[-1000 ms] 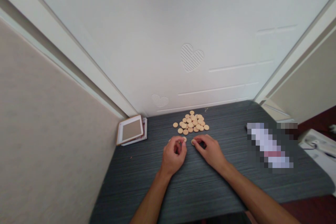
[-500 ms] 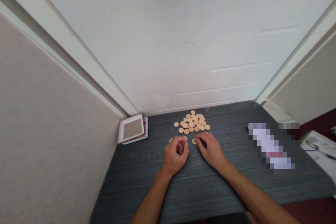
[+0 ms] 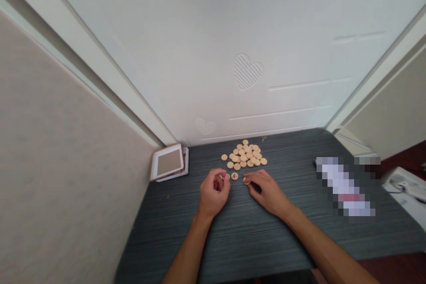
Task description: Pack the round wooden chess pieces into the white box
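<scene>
Several round wooden discs lie in a loose pile (image 3: 246,155) on the dark table (image 3: 179,222). Nearer to me, one disc with a dark mark (image 3: 234,176) lies flat between my hands. My left hand (image 3: 214,191) is curled, with thumb and forefinger closed on a pale disc (image 3: 226,177); part of another disc shows behind these fingers. The fingers of my right hand (image 3: 266,191) are bent round the edge of a wooden disc (image 3: 246,180), which they partly cover.
Two stacked frame-like trays (image 3: 169,163) sit at the table's back left corner. A blurred-out item (image 3: 344,186) lies on the right. A white panel with embossed hearts (image 3: 248,72) rises behind the table. White equipment (image 3: 406,191) stands beyond the right edge.
My left hand has shifted left, uncovering the marked disc. My right hand has moved slightly, and its fingers now cover more of the disc there. The pile looks the same.
</scene>
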The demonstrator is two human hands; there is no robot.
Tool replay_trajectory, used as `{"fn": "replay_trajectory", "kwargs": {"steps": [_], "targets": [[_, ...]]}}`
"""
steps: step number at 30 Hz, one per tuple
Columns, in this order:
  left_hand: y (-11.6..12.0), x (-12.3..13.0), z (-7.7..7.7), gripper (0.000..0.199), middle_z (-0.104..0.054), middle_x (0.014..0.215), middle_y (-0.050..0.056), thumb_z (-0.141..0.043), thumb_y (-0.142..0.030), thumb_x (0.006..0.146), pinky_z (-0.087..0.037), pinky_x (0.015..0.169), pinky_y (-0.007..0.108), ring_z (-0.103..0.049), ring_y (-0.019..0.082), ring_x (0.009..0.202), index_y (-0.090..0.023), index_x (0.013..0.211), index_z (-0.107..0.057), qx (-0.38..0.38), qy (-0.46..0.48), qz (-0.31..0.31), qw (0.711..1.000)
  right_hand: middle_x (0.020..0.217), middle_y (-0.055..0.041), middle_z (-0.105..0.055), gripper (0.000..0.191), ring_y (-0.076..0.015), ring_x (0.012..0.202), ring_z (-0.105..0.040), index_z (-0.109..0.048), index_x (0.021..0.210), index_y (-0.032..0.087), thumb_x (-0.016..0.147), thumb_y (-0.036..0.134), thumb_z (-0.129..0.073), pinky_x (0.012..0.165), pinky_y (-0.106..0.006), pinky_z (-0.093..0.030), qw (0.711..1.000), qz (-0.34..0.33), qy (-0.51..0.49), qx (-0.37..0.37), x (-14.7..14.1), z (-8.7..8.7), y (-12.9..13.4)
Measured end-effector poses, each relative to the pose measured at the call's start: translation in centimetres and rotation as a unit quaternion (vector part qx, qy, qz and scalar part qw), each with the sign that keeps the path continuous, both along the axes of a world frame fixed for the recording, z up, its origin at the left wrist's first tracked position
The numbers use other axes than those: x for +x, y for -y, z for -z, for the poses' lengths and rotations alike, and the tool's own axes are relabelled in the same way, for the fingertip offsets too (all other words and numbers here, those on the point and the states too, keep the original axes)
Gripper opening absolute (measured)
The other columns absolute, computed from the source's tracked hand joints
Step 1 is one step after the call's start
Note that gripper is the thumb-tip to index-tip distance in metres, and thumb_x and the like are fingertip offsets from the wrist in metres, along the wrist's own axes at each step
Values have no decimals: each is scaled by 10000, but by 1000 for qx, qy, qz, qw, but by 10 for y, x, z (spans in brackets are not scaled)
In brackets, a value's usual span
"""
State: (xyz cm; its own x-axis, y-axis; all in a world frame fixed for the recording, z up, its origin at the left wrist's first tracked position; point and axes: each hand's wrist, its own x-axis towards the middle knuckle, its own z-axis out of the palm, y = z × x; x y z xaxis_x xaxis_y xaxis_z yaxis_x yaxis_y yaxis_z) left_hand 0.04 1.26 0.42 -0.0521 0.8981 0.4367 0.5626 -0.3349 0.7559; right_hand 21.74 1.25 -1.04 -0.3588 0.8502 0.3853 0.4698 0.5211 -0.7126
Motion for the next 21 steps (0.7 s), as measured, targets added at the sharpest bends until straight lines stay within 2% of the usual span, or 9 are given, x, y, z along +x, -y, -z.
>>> {"fn": "replay_trajectory", "kwargs": {"steps": [5, 10, 21], "targets": [[0, 2, 2, 105, -538, 589, -75, -625, -266, 878, -423, 497, 188, -498, 84, 474, -212, 968, -619, 0, 0, 13, 1000, 1137, -64, -724, 240, -257, 1066, -635, -723, 1142, 288, 944, 206, -617, 981, -457, -508, 999, 26, 22, 18, -3, 5, -1], [0, 4, 2, 112, -601, 653, -61, -622, -260, 881, -428, 504, 184, -521, 79, 490, -207, 979, -615, -4, -5, 17, 1000, 1113, -82, -697, 337, -247, 1025, -628, -684, 1258, 265, 954, 168, -576, 952, -444, -537, 997, 51, 51, 37, -5, 7, 0], [0, 5, 3, 107, -533, 593, -80, -615, -264, 899, -417, 502, 196, -492, 86, 474, -210, 991, -607, -7, -8, 26, 1000, 1173, -51, -723, 325, -223, 1082, -633, -685, 1242, 257, 951, 160, -577, 1031, -434, -512, 997, 50, 34, 42, -6, 3, -1]]}}
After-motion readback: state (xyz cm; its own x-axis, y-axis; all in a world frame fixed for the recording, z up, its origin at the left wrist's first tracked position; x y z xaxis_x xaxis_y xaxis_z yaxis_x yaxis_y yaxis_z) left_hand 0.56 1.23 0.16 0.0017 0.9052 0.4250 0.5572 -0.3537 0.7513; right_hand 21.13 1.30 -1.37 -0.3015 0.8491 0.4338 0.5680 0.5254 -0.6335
